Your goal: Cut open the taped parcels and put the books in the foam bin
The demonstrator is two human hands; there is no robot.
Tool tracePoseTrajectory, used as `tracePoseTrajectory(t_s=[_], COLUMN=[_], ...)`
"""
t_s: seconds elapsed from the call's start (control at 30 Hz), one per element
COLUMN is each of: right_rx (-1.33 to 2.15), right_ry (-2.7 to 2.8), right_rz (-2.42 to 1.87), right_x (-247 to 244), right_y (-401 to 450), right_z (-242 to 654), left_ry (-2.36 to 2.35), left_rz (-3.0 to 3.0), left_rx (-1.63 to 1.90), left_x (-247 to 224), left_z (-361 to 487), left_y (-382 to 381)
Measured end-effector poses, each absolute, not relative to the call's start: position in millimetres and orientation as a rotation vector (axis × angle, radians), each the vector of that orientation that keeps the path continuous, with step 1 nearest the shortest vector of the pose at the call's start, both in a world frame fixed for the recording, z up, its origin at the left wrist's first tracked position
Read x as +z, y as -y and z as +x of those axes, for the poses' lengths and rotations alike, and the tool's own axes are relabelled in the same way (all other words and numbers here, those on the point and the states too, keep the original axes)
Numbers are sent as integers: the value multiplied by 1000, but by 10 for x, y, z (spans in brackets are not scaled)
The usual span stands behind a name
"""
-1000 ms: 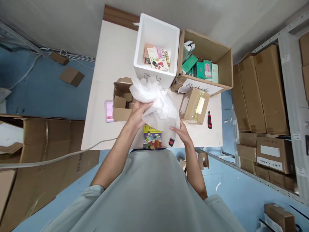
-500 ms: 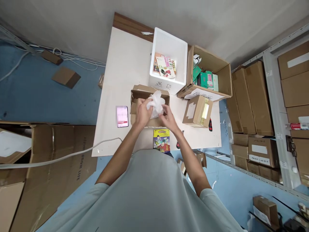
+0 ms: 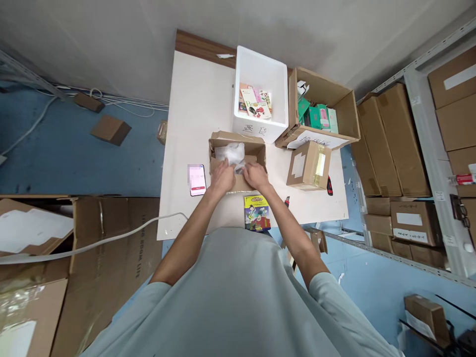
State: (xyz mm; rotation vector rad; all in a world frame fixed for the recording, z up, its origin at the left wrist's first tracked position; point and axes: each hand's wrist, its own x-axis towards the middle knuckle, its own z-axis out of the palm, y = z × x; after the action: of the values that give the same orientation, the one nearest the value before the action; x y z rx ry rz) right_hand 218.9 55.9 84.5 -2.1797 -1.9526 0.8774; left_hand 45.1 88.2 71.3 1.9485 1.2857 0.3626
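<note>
An open cardboard box (image 3: 256,146) stands on the white table in front of me. White crumpled plastic (image 3: 232,152) lies in its left part. My left hand (image 3: 223,176) reaches over the box's near side, its fingers bent against the plastic. My right hand (image 3: 256,176) is inside the box's right part, fingers curled down at the plastic's lower edge; whether it grips anything is hidden. Just below the box lies a colourful book (image 3: 257,213) with a yellow top. A phone with a lit screen (image 3: 197,179) rests left of the box.
A white foam bin (image 3: 260,130) holds booklets. Beside it, a large carton (image 3: 347,116) contains green boxes. A closed carton (image 3: 308,166) and a red-black tool (image 3: 329,186) are at the right. A white cable (image 3: 111,239) crosses the left side, and shelves of cartons (image 3: 403,139) stand right.
Both hands have gone down into the box. The white plastic, held above the box earlier, now lies in its left part. The camera view has shifted slightly.
</note>
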Motion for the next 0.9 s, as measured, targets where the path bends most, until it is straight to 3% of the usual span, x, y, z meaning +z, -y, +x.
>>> tracePoseTrajectory(t_s=[0.13,0.23,0.4,0.57,0.9], right_rx=[583,432,941,1292,1490], right_ry=[1591,1289,1113,1083,1011], right_rz=[-1958,-2057,-2474,-2551,-2394], right_x=[952,898,459,-37,-414], right_y=[104,745,1458,1621,1809], right_z=[2596,2913,3155,3158,3327], left_ry=[-1134,-995,-1216,-1477,-1663], left_rz=[1893,1688,1452,1219,1039], left_rx=[755,567,17,-149,-56], left_x=[958,914,275,-251,-258], left_z=[468,496,658,862,1251], left_y=[-346,171,759,920,1085])
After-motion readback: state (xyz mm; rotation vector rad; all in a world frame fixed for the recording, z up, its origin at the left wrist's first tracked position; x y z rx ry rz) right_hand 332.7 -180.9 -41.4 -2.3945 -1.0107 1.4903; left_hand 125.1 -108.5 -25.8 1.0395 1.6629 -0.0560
